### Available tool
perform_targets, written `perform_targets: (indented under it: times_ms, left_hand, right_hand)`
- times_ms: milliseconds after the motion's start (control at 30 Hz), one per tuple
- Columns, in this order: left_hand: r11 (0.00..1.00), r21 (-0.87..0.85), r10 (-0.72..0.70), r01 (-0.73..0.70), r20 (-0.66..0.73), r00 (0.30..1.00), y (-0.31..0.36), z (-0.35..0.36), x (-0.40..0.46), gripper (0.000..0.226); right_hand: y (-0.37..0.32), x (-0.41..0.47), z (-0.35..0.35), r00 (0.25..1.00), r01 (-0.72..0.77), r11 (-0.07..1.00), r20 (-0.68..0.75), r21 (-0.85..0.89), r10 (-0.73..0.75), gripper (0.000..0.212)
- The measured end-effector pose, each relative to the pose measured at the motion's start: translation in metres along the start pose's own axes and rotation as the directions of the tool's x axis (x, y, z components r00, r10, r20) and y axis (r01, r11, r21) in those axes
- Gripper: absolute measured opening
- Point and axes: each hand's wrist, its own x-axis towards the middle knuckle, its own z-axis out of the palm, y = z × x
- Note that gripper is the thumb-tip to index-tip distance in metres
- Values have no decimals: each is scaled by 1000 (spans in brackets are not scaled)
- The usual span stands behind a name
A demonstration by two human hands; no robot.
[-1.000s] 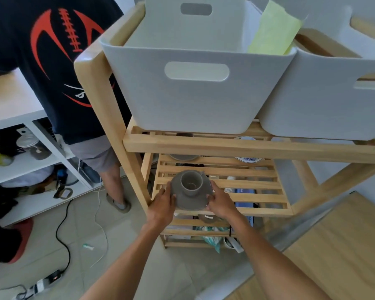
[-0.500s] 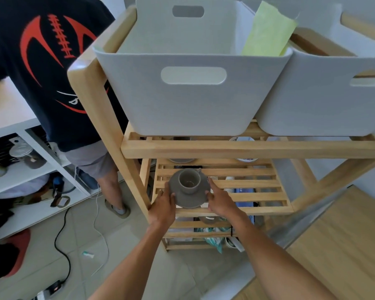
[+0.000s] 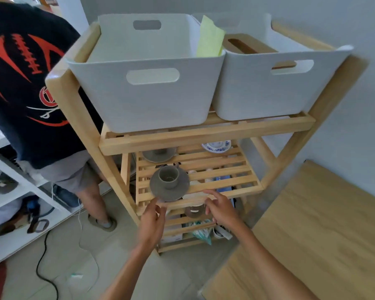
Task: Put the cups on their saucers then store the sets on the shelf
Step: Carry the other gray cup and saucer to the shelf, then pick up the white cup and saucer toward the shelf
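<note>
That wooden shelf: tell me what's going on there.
A person is storing cup sets. A grey cup sits on its saucer at the front of the middle shelf. The left hand and right hand are open just in front of it, holding nothing. Another grey set and a blue-patterned saucer sit farther back.

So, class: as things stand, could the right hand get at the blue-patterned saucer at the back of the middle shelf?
Probably yes: the right hand is empty, and bare slats lie between it and the saucer.
</note>
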Motion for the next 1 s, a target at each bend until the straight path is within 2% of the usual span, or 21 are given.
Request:
perform_targets:
  times_ms: [100, 167, 333, 433, 533, 633, 733, 1000]
  left_hand:
    - [997, -59, 61, -52, 151, 987, 15, 10, -33, 28]
    - [994, -100, 69, -48, 221, 973, 25, 22, -53, 27]
    - [983, -169, 133, -78, 344, 930, 71, 65, -87, 41]
    - [978, -161, 185, -129, 407, 894, 103, 95, -109, 43]
    - [964, -163, 259, -209, 418, 871, 134, 126, -136, 33]
    - [952, -182, 304, -245, 480, 823, 164, 162, -172, 31]
    - [940, -238, 335, -243, 532, 778, 193, 207, -211, 30]
    - [896, -314, 444, -314, 654, 612, 284, 338, -305, 32]
  right_hand:
    - [19, -40, -20, 997, 10, 994, -81, 107, -1, 30]
    - [36, -69, -36, 982, -5, 988, -188, 156, 34, 28]
    - [86, -135, -76, 884, -35, 968, -444, 248, 146, 28]
    - [119, -175, -101, 835, -35, 948, -512, 317, 202, 27]
    - [150, -223, -126, 786, -13, 929, -571, 369, 238, 28]
    - [181, -280, -154, 737, -1, 911, -615, 412, 279, 27]
    - [217, -336, -188, 664, 12, 883, -664, 470, 344, 28]
    - [314, -461, -280, 409, 46, 830, -768, 556, 492, 32]
